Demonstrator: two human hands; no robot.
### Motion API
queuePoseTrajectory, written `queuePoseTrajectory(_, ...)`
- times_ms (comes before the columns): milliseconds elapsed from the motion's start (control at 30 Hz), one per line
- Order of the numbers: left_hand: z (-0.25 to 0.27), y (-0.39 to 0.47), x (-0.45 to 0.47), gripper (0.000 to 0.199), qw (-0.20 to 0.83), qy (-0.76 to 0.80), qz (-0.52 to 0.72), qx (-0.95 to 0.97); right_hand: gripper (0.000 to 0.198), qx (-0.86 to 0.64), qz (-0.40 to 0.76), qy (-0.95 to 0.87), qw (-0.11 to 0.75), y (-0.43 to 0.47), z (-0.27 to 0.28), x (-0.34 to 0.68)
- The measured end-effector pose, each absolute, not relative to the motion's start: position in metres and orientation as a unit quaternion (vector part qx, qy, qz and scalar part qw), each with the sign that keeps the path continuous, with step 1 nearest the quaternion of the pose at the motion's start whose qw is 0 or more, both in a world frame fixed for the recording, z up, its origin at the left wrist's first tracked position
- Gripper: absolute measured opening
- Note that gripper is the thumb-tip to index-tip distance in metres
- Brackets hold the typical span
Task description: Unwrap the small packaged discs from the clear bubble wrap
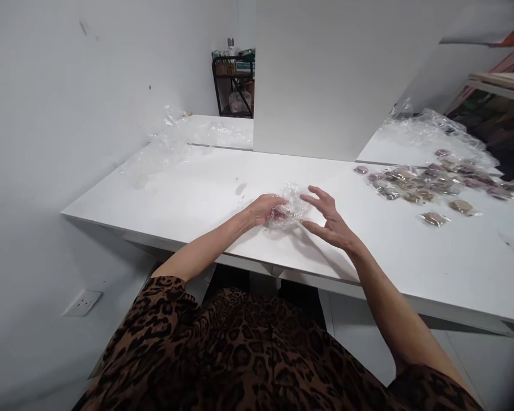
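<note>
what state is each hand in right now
Left hand: closed, holding clear plastic.
Right hand: open beside it, contact unclear.

Workroom: white table [205, 194], bagged pieces [434, 218]

A white table [205, 188] bears packets [434, 218] and clear plastic [167, 145].

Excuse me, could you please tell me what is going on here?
A person is handling crumpled clear plastic at a white table. The left hand grips it, while the right hand is open beside it; whether its fingertips touch the plastic is hard to tell. Off to the right lies a spread of small wrapped packets, and more loose clear wrapping is heaped at the table's left end, by the wall.
</note>
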State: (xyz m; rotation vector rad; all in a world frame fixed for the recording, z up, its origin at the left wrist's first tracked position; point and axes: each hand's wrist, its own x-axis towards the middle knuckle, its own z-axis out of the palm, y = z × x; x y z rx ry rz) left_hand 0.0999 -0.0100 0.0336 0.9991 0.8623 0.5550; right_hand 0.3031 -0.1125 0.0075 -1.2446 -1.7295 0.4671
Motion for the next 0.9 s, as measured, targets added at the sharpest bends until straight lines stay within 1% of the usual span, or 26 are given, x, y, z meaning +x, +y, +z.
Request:
queuePoseTrajectory(33,0.035,-0.011,0.098,0.023,0.757,0.386,0.248,0.466,0.048,-0.501,0.171,-0.716,0.455,-0.115,0.011,0.3)
queuePoseTrajectory(100,0.037,-0.015,0.095,0.042,0.772,0.357,0.239,0.468,0.034,-0.494,0.154,-0.703,0.488,-0.116,0.015,0.293)
queuePoseTrajectory(167,0.037,-0.022,0.094,0.064,0.794,0.32,0.232,0.462,0.031,-0.498,0.163,-0.657,0.542,-0.114,0.017,0.284)
queuePoseTrajectory(200,0.036,-0.027,0.094,0.07,0.802,0.302,0.23,0.461,0.032,-0.501,0.175,-0.629,0.567,-0.113,0.018,0.28)
queuePoseTrajectory(233,0.034,-0.033,0.095,0.073,0.809,0.283,0.232,0.461,0.034,-0.503,0.191,-0.601,0.591,-0.111,0.018,0.277)
queuePoseTrajectory(333,0.027,-0.051,0.1,0.064,0.811,0.239,0.25,0.472,0.043,-0.487,0.261,-0.53,0.644,-0.108,0.019,0.268)
queuePoseTrajectory(433,0.019,-0.06,0.105,0.062,0.807,0.225,0.275,0.472,0.047,-0.464,0.329,-0.47,0.675,-0.108,0.023,0.264)
queuePoseTrajectory(567,0.015,-0.057,0.108,0.054,0.817,0.256,0.299,0.422,0.049,-0.452,0.353,-0.408,0.71,-0.111,0.029,0.265)
queuePoseTrajectory(633,0.015,-0.054,0.106,0.061,0.84,0.25,0.303,0.374,0.051,-0.445,0.352,-0.376,0.733,-0.11,0.031,0.267)
queuePoseTrajectory(767,0.015,-0.049,0.099,0.086,0.902,0.188,0.277,0.275,0.049,-0.42,0.339,-0.355,0.763,-0.105,0.031,0.272)
queuePoseTrajectory(833,0.011,-0.047,0.097,0.089,0.918,0.182,0.254,0.243,0.046,-0.412,0.326,-0.371,0.766,-0.104,0.033,0.273)
queuePoseTrajectory(900,0.008,-0.047,0.098,0.088,0.929,0.179,0.22,0.239,0.044,-0.41,0.323,-0.398,0.755,-0.103,0.036,0.272)
